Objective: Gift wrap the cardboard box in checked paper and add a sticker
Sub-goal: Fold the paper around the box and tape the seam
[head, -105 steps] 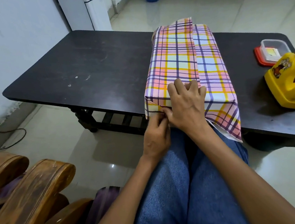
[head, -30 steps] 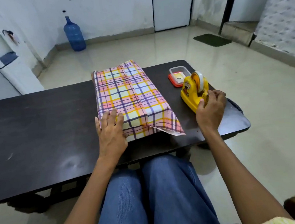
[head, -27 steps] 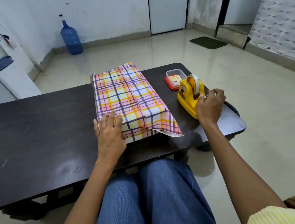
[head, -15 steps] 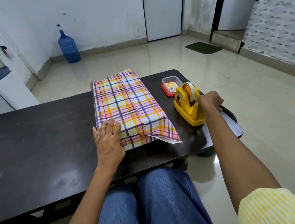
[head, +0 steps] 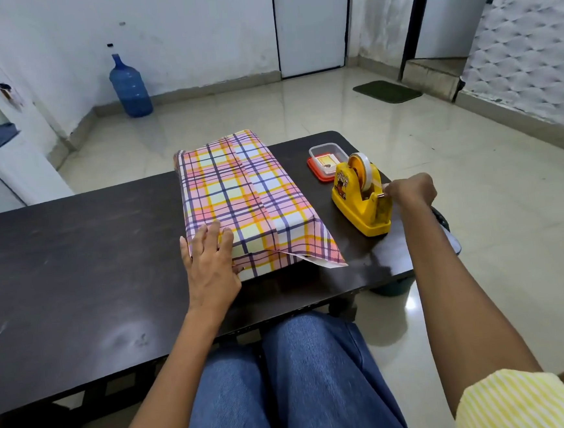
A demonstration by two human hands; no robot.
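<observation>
Moved off the box point(head: 245, 196), the right hand point(head: 411, 191) is curled at the dispenser point(head: 361, 204), tape point(head: 365, 170) pinched. Tape should be drawn taut, then torn downward. At nine o'clock, the box is pressed by the flat-fingered left hand point(head: 210, 263).

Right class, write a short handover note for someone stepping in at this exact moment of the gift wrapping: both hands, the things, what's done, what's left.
Left grip: flat, pressing the folded paper on the near end of the checked box, which lies on the dark table.
Right grip: pinching the tape end at the yellow dispenser, right of the box.
Done: paper round the box, seam along the top, near left fold in.
To do: tear tape, fix that fold, fold in the loose flap at the near right corner. Far end hidden; no sticker visible.
</observation>
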